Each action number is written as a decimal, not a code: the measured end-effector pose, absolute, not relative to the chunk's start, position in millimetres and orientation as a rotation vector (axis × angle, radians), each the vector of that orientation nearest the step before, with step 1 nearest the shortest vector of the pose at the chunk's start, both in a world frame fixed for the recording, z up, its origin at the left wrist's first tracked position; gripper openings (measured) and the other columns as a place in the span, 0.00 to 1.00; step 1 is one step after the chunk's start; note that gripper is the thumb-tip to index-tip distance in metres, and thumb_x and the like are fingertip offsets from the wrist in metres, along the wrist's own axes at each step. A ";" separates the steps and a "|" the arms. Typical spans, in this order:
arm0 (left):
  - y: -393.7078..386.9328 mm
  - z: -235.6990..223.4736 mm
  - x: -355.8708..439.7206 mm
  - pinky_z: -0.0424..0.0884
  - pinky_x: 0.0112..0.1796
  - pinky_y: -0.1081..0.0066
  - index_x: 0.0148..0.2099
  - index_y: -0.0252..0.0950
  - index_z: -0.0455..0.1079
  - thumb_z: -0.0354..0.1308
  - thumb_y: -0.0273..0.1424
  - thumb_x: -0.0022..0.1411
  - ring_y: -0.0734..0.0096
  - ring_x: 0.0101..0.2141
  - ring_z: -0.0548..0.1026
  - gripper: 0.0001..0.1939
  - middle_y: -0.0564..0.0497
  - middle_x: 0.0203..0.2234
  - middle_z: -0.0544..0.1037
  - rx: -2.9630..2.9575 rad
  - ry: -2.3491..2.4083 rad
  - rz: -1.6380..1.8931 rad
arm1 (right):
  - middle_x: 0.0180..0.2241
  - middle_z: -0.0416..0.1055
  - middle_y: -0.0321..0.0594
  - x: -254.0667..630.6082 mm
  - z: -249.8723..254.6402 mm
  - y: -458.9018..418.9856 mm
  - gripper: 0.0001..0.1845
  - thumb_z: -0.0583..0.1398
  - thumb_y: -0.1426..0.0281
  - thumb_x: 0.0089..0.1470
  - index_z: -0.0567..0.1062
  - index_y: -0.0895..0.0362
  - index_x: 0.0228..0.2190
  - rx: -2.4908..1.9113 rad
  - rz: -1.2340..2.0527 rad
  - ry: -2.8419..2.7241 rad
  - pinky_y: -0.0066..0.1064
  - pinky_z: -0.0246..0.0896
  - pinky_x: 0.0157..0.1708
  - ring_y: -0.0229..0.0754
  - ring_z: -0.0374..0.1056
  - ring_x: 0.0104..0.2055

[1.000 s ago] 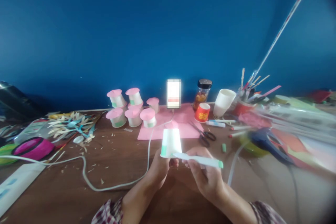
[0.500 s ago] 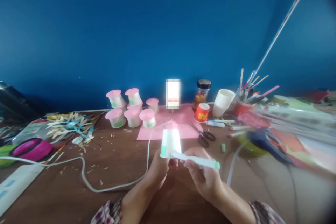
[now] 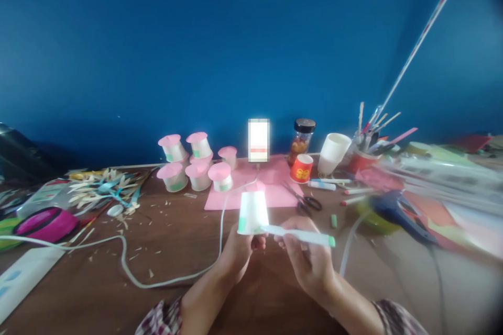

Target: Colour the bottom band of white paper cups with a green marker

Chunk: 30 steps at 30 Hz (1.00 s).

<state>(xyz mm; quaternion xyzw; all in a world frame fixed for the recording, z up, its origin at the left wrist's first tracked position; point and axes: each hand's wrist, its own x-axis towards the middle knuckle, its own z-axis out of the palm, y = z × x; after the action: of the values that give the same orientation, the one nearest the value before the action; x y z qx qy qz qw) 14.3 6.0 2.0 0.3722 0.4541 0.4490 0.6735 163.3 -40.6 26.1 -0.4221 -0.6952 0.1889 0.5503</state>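
A white paper cup (image 3: 253, 210), with a pale green patch on its lower left side, is held from below in my left hand (image 3: 238, 254). My fingers are closed about its lower end and partly hidden by it. My right hand (image 3: 308, 259) pinches a white marker pen (image 3: 301, 234) with a green end pointing right. The pen's tip meets the lower right side of the cup, beside a small green mark. A small green pen cap (image 3: 334, 221) lies on the table to the right, near black-handled scissors (image 3: 304, 203).
Several cups with pink paper tops (image 3: 173, 177) stand at the back left. Pink paper (image 3: 216, 200) lies mid-table under a glowing lamp (image 3: 259, 140). A red cup (image 3: 301, 168), a jar (image 3: 302, 141) and white cups (image 3: 333, 153) stand behind. A white cable (image 3: 173, 278) crosses the left.
The cup has shifted slightly left and turned a little. My right hand with the marker has moved slightly right and up, and a small green mark now shows at the tip.
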 end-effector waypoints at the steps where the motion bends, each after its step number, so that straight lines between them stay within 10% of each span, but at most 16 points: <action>1: 5.9 2.9 14.5 0.60 0.23 0.75 0.19 0.34 0.65 0.55 0.29 0.49 0.78 0.18 0.63 0.09 0.54 0.13 0.67 0.831 1.021 1.013 | 0.31 0.71 0.41 163.2 26.4 -40.6 0.05 0.54 0.73 0.60 0.69 0.56 0.38 -1.001 0.434 -1.656 0.28 0.68 0.29 0.40 0.71 0.31; 30: 10.2 9.6 10.2 0.64 0.24 0.79 0.30 0.33 0.71 0.68 0.28 0.41 0.82 0.22 0.66 0.12 0.55 0.22 0.72 0.536 0.907 1.137 | 0.36 0.75 0.43 161.8 34.7 -25.9 0.11 0.54 0.76 0.59 0.72 0.56 0.42 -1.057 0.263 -1.608 0.33 0.70 0.38 0.42 0.73 0.37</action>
<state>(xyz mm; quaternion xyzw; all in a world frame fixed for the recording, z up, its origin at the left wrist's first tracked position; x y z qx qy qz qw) 10.2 10.2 9.6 0.2418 0.4097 0.5131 0.7145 161.8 -25.9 34.7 -0.4494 -0.6835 0.1118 0.5642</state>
